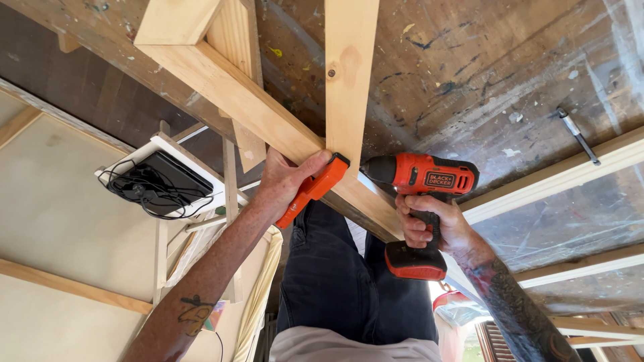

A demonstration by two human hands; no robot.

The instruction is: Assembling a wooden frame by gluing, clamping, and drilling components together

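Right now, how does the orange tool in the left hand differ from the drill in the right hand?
The orange tool is slim, flat and all orange; the drill is bulkier, orange with black parts. The tool is pressed against the wooden beam; the drill's tip points at the joint. Both are held firmly, one by the left hand, one by the right hand.

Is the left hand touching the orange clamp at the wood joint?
Touching. The head view shows the left hand wrapped around the orange clamp, thumb pressed on it beside the wooden beam.
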